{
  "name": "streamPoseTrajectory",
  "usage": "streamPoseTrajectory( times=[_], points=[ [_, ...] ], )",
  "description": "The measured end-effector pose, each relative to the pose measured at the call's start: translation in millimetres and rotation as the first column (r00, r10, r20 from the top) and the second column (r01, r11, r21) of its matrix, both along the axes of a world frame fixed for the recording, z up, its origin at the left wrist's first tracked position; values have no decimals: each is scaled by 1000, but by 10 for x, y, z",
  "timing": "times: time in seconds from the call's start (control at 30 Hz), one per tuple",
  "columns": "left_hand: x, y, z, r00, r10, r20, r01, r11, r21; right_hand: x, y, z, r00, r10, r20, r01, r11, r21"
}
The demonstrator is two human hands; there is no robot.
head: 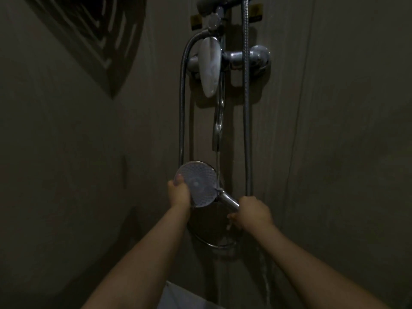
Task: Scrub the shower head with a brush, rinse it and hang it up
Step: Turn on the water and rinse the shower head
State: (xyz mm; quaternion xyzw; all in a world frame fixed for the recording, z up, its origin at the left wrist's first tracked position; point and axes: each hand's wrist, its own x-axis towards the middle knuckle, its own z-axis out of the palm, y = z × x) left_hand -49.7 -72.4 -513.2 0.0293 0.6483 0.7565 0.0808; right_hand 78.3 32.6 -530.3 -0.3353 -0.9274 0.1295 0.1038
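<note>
The round shower head [199, 186] faces me with its pale nozzle plate, low in the middle of the dim stall. My right hand [250, 212] grips its chrome handle [228, 200] from the right. My left hand [179, 192] holds the plate's left edge, thumb on the face. A thin stream of water [219, 121] falls from the tap spout onto the head near the handle joint. No brush is in view.
The wall mixer tap [245, 58] with its long white lever [209, 65] sits above. A metal hose [182, 103] loops down on the left; a second hose [247, 108] hangs on the right. A dark round basin rim [211, 243] lies below the hands.
</note>
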Motion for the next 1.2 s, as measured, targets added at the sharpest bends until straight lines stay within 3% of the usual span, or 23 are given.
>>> streamPoseTrajectory(
  times=[0.07,0.13,0.27,0.37,0.43,0.53,0.7,0.77,0.87,0.97,1.03,1.1,1.2],
  points=[
    [21,14,-122,995,-14,99,6,997,77,25,-33,24,999,-1,36,-1,999,45],
    [76,11,-238,985,-42,167,19,990,139,74,-32,-12,998,-7,55,9,1000,-26],
    [313,27,-287,928,-269,257,170,922,348,182,31,-105,998,-66,-3,62,947,-315],
    [478,91,-219,886,-390,251,255,862,438,202,-48,-172,988,-134,-77,71,834,-547],
    [491,86,-164,870,-423,254,311,869,384,217,-94,-234,985,-147,-93,53,762,-645],
    [400,12,-131,883,-383,273,349,923,164,308,-114,-316,997,-49,-52,0,722,-692],
    [272,-71,-144,957,-155,247,163,987,-13,304,-100,-209,991,123,57,-57,758,-650],
    [256,-92,-179,984,-67,165,94,983,-158,273,-59,-99,981,160,107,-59,779,-624],
    [296,-107,-240,988,-103,117,128,963,-239,250,55,78,977,143,159,-63,903,-426],
    [371,-39,-317,914,-205,349,229,973,-28,262,142,254,946,98,309,-87,995,-51],
    [404,23,-410,858,-300,417,287,953,95,302,152,362,937,68,343,-150,964,219],
    [429,56,-492,856,-335,394,326,941,92,353,158,443,947,72,313,-205,885,417],
    [445,69,-529,883,-306,355,315,948,33,411,196,444,968,85,236,-208,797,567]
  ],
)
